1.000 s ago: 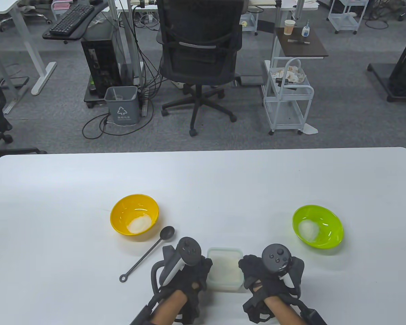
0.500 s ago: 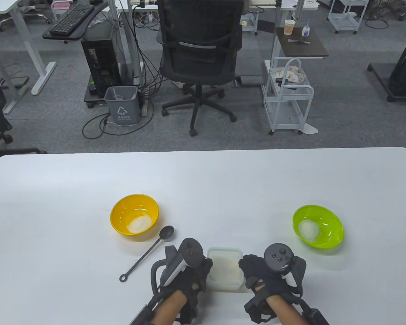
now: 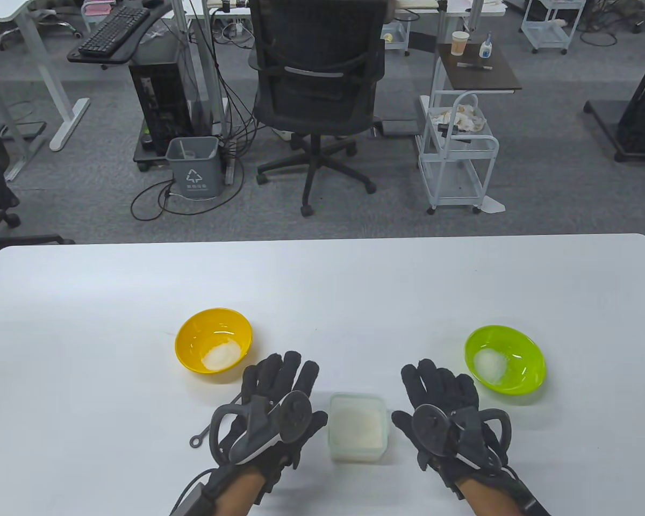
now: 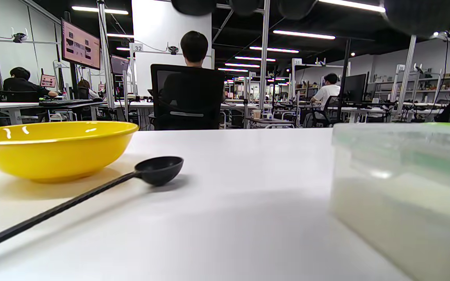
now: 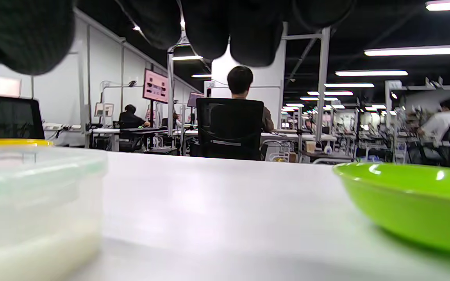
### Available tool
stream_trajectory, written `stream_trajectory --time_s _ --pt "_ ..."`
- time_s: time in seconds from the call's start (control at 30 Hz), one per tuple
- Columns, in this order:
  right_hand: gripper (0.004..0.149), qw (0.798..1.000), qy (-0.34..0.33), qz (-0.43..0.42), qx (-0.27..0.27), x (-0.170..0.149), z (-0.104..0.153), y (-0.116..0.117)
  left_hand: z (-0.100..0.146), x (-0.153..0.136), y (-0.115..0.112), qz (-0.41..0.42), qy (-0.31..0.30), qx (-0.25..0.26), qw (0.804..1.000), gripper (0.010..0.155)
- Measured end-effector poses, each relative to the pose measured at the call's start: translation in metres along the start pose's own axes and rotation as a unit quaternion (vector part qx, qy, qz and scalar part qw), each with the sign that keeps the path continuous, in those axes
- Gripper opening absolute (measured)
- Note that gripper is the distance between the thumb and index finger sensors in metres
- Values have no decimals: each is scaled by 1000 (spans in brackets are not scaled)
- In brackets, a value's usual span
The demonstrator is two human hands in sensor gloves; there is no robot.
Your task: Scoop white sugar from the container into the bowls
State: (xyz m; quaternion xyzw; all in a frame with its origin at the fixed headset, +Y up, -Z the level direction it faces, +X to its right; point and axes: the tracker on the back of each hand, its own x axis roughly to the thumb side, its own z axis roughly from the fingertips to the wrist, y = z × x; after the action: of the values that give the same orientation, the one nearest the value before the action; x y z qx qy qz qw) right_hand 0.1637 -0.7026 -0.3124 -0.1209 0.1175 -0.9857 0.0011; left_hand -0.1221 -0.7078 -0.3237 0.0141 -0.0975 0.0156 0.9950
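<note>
A clear square container (image 3: pixel 356 427) of white sugar stands near the table's front edge, also in the left wrist view (image 4: pixel 404 187) and the right wrist view (image 5: pixel 33 207). My left hand (image 3: pixel 277 395) lies flat and open to its left, over the black scoop (image 4: pixel 156 171), whose handle end (image 3: pixel 196 441) shows. My right hand (image 3: pixel 438 395) lies flat and open to the container's right. Both hands hold nothing. A yellow bowl (image 3: pixel 213 338) with some sugar sits at left (image 4: pixel 53 148). A green bowl (image 3: pixel 505 359) with some sugar sits at right (image 5: pixel 408 203).
The white table (image 3: pixel 322 285) stretches far behind the bowls. A black office chair (image 3: pixel 317 97) and a white trolley (image 3: pixel 457 156) stand on the floor beyond the table's far edge.
Both hands have let go of the container's sides, moved outward and forward, and now lie flat with fingers spread. The left hand now covers most of the scoop.
</note>
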Motion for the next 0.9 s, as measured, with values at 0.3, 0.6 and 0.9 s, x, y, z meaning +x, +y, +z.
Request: stream_trajectory --time_s 0.3,0.6,0.9 --pt "86 1000 -7 12 5 -7 15 17 7 -6 -30 12 -10 -33 999 89" --pt "86 1000 -1 -2 14 -8 18 20 6 -6 -32 26 -10 -46 999 88" --pt "85 1000 7 -10 18 -8 17 20 7 -6 -32 25 -9 -54 998 87"
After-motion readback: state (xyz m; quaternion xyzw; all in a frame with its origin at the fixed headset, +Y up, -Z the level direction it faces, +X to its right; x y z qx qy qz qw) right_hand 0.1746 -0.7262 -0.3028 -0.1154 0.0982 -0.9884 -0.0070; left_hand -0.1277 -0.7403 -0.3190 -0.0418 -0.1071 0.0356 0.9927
